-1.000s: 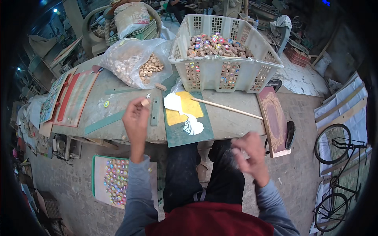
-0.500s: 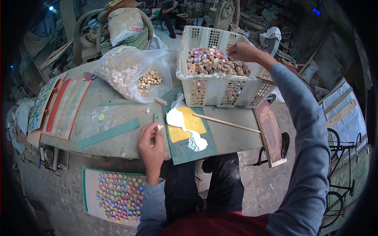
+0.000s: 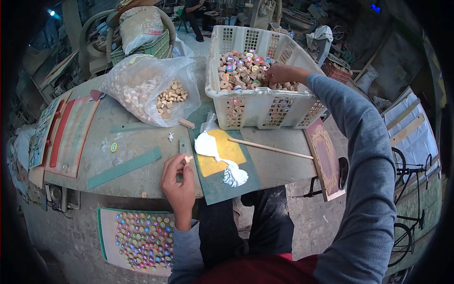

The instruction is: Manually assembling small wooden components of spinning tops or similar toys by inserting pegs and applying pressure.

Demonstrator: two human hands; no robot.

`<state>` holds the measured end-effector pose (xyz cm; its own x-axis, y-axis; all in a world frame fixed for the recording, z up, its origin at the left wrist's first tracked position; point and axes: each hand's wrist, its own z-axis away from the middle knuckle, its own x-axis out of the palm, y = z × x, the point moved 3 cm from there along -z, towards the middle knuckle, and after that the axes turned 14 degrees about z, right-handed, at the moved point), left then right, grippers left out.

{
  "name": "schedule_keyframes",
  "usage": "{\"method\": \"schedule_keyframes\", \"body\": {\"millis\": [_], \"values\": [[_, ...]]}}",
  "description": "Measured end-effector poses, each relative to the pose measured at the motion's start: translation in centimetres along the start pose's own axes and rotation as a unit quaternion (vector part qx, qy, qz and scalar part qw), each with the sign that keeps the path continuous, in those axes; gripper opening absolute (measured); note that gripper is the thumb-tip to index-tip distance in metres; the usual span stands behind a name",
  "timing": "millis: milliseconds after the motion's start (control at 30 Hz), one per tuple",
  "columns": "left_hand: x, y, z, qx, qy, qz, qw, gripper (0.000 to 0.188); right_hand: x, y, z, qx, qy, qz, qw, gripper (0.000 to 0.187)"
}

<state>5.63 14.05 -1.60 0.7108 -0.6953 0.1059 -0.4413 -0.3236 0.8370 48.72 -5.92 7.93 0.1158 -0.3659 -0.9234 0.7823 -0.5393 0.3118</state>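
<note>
My left hand (image 3: 178, 182) is above the table's near edge, thumb and fingertips pinching a small pale wooden peg (image 3: 187, 159). Beyond it, my right hand (image 3: 281, 74) reaches down into a white plastic crate (image 3: 265, 103) onto a heap of round wooden pieces (image 3: 239, 75), some with coloured printed faces. Its fingertips are hidden among those pieces, so any hold there does not show. Right of my left hand lies a green board (image 3: 215, 188) with a yellow patch (image 3: 212, 168) and white paste (image 3: 235, 176) on it. A thin wooden stick (image 3: 272, 148) rests across the board's right side.
A clear plastic bag (image 3: 135, 87) of wooden pegs leans open at the table's back left. Green strips (image 3: 125, 167) and a yellow-rimmed disc (image 3: 114, 147) lie left. Below the table, a panel (image 3: 111, 253) carries many coloured discs. A person (image 3: 194, 16) sits far back.
My right hand has gone lower and left, from the crate's right side into the heap. The left hand keeps its pinch on the peg. The whole view has shifted slightly.
</note>
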Motion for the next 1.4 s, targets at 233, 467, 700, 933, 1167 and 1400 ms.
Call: {"method": "schedule_keyframes", "body": {"millis": [233, 467, 700, 933, 1167, 1400], "values": [[0.3, 0.1, 0.0, 0.009, -0.001, -0.008, 1.0, 0.028, -3.7, 1.1, 2.3, -0.009, -0.032, -0.508, 0.861, 0.029], [-0.1, 0.2, 0.6, -0.004, -0.004, -0.016, 1.0, 0.027, -9.7, -1.4, 11.0, -0.133, 0.1, -0.697, 0.698, 0.036], [0.0, -1.2, 0.6, -0.061, -0.034, -0.004, 0.998, 0.024, -9.1, -3.0, 25.0, -0.036, 0.211, -0.552, 0.806, 0.037], [0.5, -1.6, 0.4, -0.057, -0.035, 0.034, 0.997, 0.027, 3.5, -9.3, 35.6, 0.136, 0.152, -0.175, 0.963, 0.026], [0.2, 0.1, 0.6, 0.064, -0.067, 0.013, 0.996, 0.024, 9.1, -10.5, 36.0, 0.182, 0.141, -0.136, 0.964, 0.026], [1.0, 0.8, 1.0, 0.029, -0.164, 0.037, 0.985, 0.025, 9.6, -7.6, 30.8, 0.16, 0.192, -0.1, 0.963, 0.023]]}}
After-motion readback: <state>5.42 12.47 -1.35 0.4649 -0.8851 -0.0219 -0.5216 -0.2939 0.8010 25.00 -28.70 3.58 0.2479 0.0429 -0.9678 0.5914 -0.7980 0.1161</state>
